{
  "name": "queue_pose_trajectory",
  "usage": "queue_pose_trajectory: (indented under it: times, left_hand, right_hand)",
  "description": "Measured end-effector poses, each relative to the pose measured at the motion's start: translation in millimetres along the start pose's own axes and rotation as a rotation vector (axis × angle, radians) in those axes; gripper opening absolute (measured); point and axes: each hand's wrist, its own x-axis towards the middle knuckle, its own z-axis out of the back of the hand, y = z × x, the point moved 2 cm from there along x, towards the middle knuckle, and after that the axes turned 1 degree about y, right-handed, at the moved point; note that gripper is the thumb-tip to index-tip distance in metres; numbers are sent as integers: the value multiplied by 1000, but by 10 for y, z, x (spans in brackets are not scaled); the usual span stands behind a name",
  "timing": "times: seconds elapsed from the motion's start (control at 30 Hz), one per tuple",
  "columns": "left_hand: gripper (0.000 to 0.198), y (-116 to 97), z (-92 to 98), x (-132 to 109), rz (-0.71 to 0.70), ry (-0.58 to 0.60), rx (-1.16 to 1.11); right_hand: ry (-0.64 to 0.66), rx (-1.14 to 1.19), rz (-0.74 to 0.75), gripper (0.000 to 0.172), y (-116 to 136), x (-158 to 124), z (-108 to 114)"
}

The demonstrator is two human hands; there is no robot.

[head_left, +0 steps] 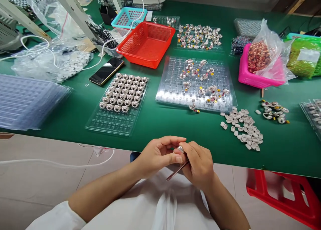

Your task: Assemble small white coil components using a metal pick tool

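bench: We see a green, felt-like bench (155,123) filling the upper two thirds of the frame.
stacked trays: Ribbed clear plastic trays (25,101) sit at left centre.
clear tray: A gridded tray (173,89) at centre holds a scatter of wound parts.
filled tray: Left of it, a second tray (110,121) carries neat rows of grey rounded parts.
red basket: A mesh plastic basket (146,44) sits above centre.
loose caps: Small white pieces (244,129) lie at right centre.
left hand: Our left hand (156,154), at lower centre, has fingers pinched together on the small part.
right hand: Our right hand (199,164) is closed on the slim tool, touching the left.
tool: The thin metal tool (177,171) slants down-left, its upper tip at the part.
small part: The shiny rounded small part (180,149) sits between both hands' fingertips, equally near each.
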Motion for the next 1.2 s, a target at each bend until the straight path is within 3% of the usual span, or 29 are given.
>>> queue_pose_trajectory:
  times: [0.17, 0.3, 0.4, 0.53, 0.6, 0.67, 0.77, 0.83, 0.97, 1.2]
  left_hand:
    - [61, -51, 88, 77, 15, 87, -58]
    - [38, 17, 187, 133, 127, 151, -143]
    - [40, 83, 237, 152, 200, 198, -208]
    - [47, 7, 369, 107, 135, 200, -127]
    - [41, -140, 490, 19, 10, 115, 35]
    - [30, -346, 664, -92, -196, -53, 312]
    - [12, -658, 984, -225, -581, -467, 961]
    - [12, -772, 1155, -229, -800, -624, 1437]
    - [13, -806, 1409, -72, -869, -624, 1654]
    - [23, -815, 1424, 37, -838, -549, 1911]
  right_hand:
    - [-9, 15, -30, 16, 17, 66, 64]
    - [-5, 155, -44, 27, 38, 38, 57]
    - [21, 228, -16, 36, 31, 32, -10]
    - [104, 352, 57, 44, -6, 67, -132]
    - [143, 347, 42, 46, -35, 66, -159]
    - [154, 311, -6, 48, -75, 46, -153]
    - [135, 254, -58, 46, -125, 11, -128]
    - [114, 227, -61, 43, -139, 4, -128]
    - [125, 241, -11, 39, -128, 14, -170]
    - [102, 252, 18, 34, -131, -8, -158]
